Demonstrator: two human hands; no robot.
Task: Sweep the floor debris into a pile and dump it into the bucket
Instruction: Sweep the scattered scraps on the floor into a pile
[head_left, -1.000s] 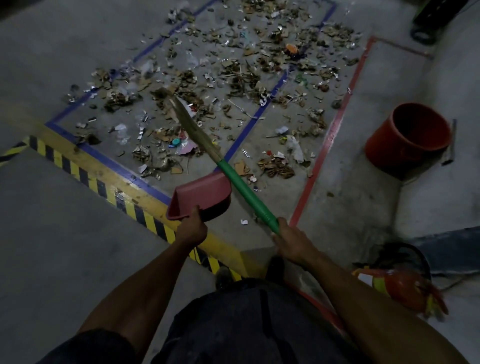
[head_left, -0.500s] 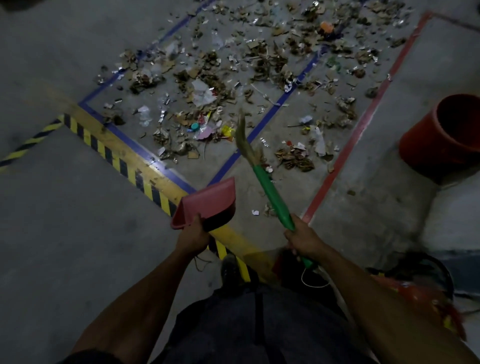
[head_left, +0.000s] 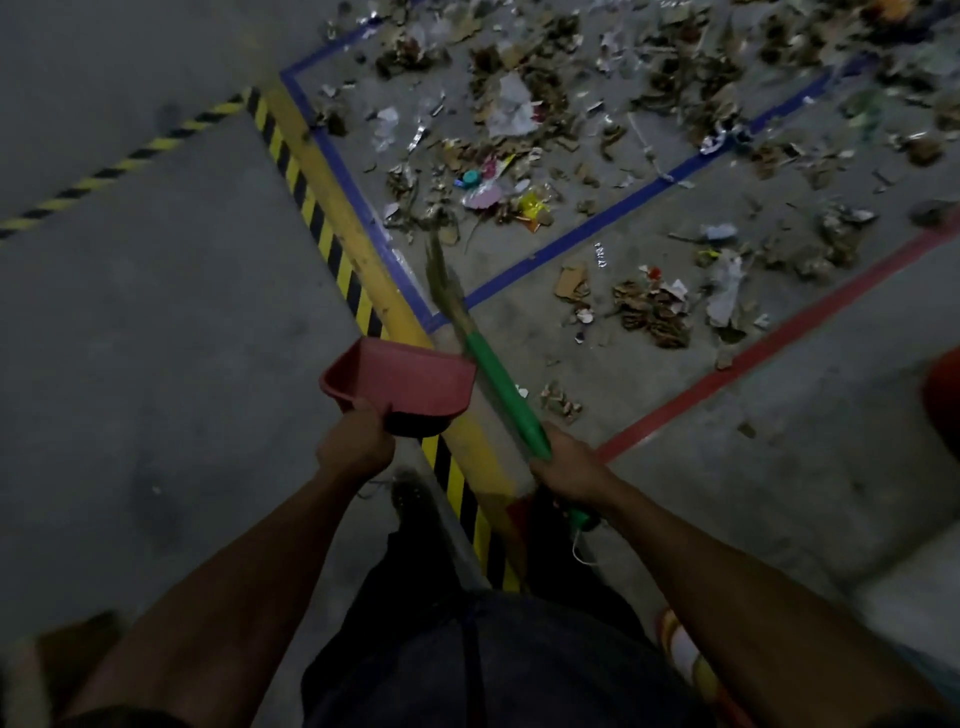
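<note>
A red dustpan (head_left: 400, 382) is gripped in the left hand (head_left: 356, 441) and a green-handled broom (head_left: 493, 379) clasped in the right hand (head_left: 569, 462), apparently readied for sweeping; debris (head_left: 597, 130) lies scattered far ahead, the bucket (head_left: 943, 400) at right edge.

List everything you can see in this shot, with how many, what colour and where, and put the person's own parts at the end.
Scattered paper and cardboard debris: many pieces, brown, white, mixed; floor, upper right.
Pink plastic dustpan: one, centre, held off the floor.
Green-handled straw broom: one, bristles pointing up-left, centre.
Orange plastic bucket: one, only its edge shows, right edge.
Yellow-and-black hazard stripe: two, left and centre floor.
Blue tape lines: several, around the debris.
Red tape line: one, right floor.
Left hand: one, grips the dustpan.
Right hand: one, grips the broom handle.
</note>
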